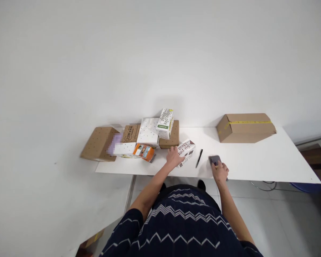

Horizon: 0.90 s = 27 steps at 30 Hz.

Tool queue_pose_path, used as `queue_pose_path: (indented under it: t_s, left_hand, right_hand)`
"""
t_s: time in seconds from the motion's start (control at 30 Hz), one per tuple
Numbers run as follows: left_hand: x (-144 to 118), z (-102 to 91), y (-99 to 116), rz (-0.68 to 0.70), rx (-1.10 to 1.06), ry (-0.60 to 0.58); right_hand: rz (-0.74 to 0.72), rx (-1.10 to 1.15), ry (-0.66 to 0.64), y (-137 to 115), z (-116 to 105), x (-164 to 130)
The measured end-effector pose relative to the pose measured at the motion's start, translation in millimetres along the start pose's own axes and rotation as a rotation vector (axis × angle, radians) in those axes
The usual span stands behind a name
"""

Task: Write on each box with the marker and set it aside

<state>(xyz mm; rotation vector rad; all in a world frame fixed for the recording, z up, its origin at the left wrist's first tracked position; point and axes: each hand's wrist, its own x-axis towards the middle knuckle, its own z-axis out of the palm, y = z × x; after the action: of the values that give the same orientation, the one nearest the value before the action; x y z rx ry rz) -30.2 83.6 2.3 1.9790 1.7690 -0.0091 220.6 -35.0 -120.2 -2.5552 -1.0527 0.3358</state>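
My left hand [173,157] grips the near left side of a white carton [186,152] printed "Super Meal", with the thumb stretched along its front. The carton rests tilted on the table. In my right hand [220,172] is a dark smartphone [215,159], held low over the table's front edge, with the fingers closed around its lower part. A black pen [199,158] lies between the carton and the phone. Whether the phone touches the table I cannot tell.
On the white table [246,162], cardboard boxes [97,142], another Super Meal carton [164,123], a white dotted box [147,130] and an orange box [143,152] crowd the left. A long taped cardboard box [244,132] stands at the back right, by the wall.
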Motion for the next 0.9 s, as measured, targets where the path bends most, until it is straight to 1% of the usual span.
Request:
queue_pose_path:
  t_s: [0.1, 0.23, 0.33, 0.43, 0.53, 0.57, 0.63, 0.7, 0.77, 0.83, 0.9]
  left_hand:
    - [14, -2.0, 21, 0.001, -0.043, 0.069]
    - [43, -10.3, 49, 0.02, -0.092, 0.173]
    - [65, -10.6, 62, -0.011, -0.145, 0.245]
    - [79, -2.6, 64, 0.014, -0.152, 0.279]
    - [81, 5.1, 58, 0.068, -0.092, 0.267]
    - [80, 6.3, 55, 0.081, -0.066, 0.282]
    - [77, 7.3, 53, 0.11, -0.028, 0.359]
    - [72, 9.3, 58, 0.178, -0.027, 0.449]
    - [69, 14.9, 71, 0.291, -0.077, 0.471]
    - [67, 24.9, 91, 0.386, -0.178, 0.408]
    - [66, 37.1, 117, 0.412, -0.316, 0.296]
  right_hand:
    - [-0.025, 0.069, 0.042, 0, -2, 5]
    - [-0.034, 0.128, 0.065, 4, -12, 14]
    - [-0.051, 0.178, 0.076, 11, -19, 20]
    - [-0.061, 0.216, 0.112, 19, -24, 22]
    - [-0.038, 0.243, 0.124, 27, -26, 24]
    - [-0.022, 0.253, 0.121, 29, -28, 25]
    - [0.013, 0.283, 0.112, 34, -34, 34]
    - [0.048, 0.324, 0.114, 41, -46, 52]
    - [0.09, 0.368, 0.138, 50, -66, 80]
    - [0.144, 0.412, 0.195, 59, -91, 119]
    - [0.176, 0.447, 0.273, 65, -117, 161]
